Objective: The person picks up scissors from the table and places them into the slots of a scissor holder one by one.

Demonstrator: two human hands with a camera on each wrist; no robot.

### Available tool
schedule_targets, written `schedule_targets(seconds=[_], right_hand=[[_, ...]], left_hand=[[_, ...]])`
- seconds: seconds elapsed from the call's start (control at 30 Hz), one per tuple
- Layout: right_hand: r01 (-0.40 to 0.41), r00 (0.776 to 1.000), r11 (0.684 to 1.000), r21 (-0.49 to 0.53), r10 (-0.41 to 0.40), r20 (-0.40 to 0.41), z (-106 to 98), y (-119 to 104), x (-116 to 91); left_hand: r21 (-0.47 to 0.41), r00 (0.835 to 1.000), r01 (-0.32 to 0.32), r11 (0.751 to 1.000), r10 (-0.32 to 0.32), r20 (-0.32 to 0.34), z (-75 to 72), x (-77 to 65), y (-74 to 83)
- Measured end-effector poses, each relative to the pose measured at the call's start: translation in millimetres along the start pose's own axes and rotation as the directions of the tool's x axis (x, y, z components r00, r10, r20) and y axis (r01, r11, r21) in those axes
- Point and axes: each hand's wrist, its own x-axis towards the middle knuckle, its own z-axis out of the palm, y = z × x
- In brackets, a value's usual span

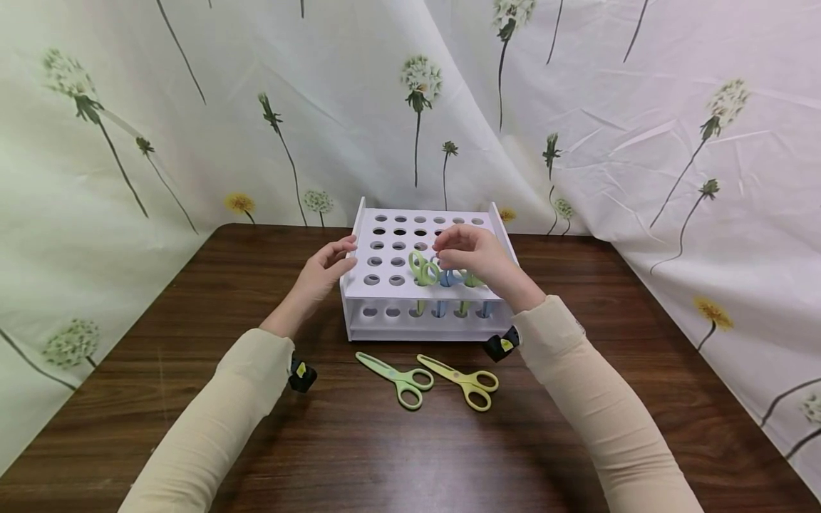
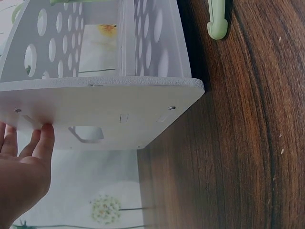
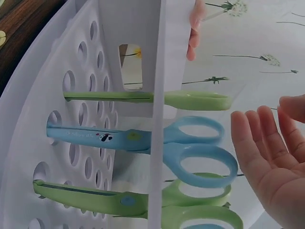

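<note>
standing in rack (image 3: 158, 67), blue scissors (image 3: 140, 142) bear blurred lettering (image 3: 80, 133)

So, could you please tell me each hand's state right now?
Left hand: open, touching the white rack's side.
Right hand: open, holding nothing, near the blue scissors.

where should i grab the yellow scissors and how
Probably best to pinch the yellow scissors by the handle loops, with the right hand coming from above and the near right. They lie flat, tip pointing toward the rack, loops on the near side.
</note>
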Motion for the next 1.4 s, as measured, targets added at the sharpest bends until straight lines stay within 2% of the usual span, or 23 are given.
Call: schedule_targets(seconds=[0.17, 0.4, 1.4], right_hand=[[-0.004, 1.0, 1.0, 0.012, 0.004, 0.006, -4.4, -1.6, -6.5], [-0.008, 0.999, 1.0, 0.016, 0.008, 0.032, -12.8, -1.3, -15.5], [0.012, 1.0, 0.999, -0.052, -0.013, -0.02, -36.0, 1.7, -42.3]], left_hand=[[0.018, 1.0, -0.003, 1.0, 0.003, -0.002, -2.6, 5.0, -12.3], [0.034, 1.0, 0.017, 0.999, -0.017, 0.005, 3.6, -8.6, 13.3], [0.038, 1.0, 0.026, 0.999, -0.026, 0.004, 4.3, -8.7, 15.4]])
